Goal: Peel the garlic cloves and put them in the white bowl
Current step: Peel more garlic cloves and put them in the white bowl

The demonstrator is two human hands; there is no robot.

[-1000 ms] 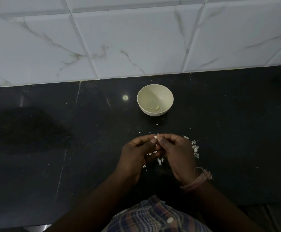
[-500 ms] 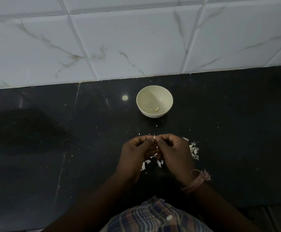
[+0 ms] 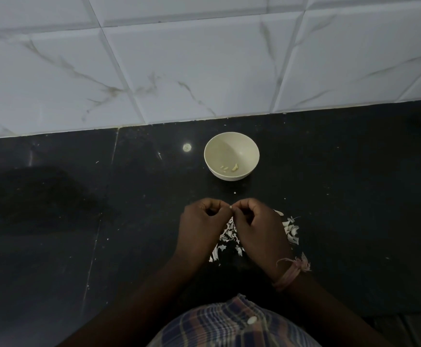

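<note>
We count three peeled pieces (image 3: 229,168) in one white bowl (image 3: 249,149); left hand (image 3: 202,221) and right hand (image 3: 259,224), fingers curled, pinch one garlic clove (image 3: 230,207); peel scraps (image 3: 291,230) near right.

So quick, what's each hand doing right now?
Left hand: fingers curled, pinching a garlic clove.
Right hand: fingers curled, pinching the same clove.

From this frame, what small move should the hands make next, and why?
Probably keep stripping skin. Both the left hand and right hand pinch a tiny pale clove between fingertips above the peels, short of the bowl, which holds a few peeled pieces.
</note>
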